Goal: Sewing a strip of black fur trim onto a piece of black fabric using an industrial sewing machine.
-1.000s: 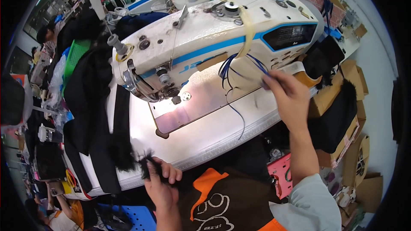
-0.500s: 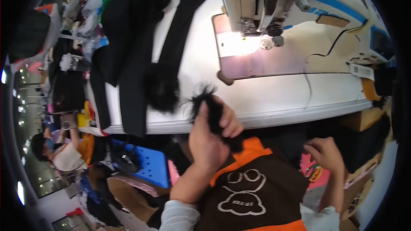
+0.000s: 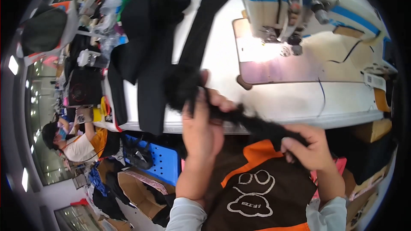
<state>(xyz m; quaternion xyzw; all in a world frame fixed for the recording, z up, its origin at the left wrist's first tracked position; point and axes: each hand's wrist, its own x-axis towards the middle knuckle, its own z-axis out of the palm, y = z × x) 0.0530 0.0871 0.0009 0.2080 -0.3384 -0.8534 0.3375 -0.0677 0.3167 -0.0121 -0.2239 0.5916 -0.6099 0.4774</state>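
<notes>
A fluffy black strip of fur trim (image 3: 259,125) stretches between my two hands, just above the front edge of the white table. My left hand (image 3: 204,122) is closed around one end of it. The other end sits pinched in my right hand (image 3: 309,147), lower and to the right. Beside my left fingertips is a black garment (image 3: 150,30) with a furry cuff (image 3: 177,86), lying on the table. Blur hides whether the left fingers also touch that cuff. The sewing machine (image 3: 274,8) stands at the far right, its lamp lighting the metal bed plate (image 3: 299,70).
Below the table at left are a blue perforated crate (image 3: 165,164) and an open cardboard box (image 3: 139,192). A co-worker (image 3: 77,145) sits at the far left. A brown apron with orange trim (image 3: 257,175) covers my lap. Clear plastic bags (image 3: 107,25) lie at upper left.
My right hand has come up from the lap and taken the free end of the fur strip. My left hand now reaches to the furry cuff. The view has shifted, moving the scene rightward.
</notes>
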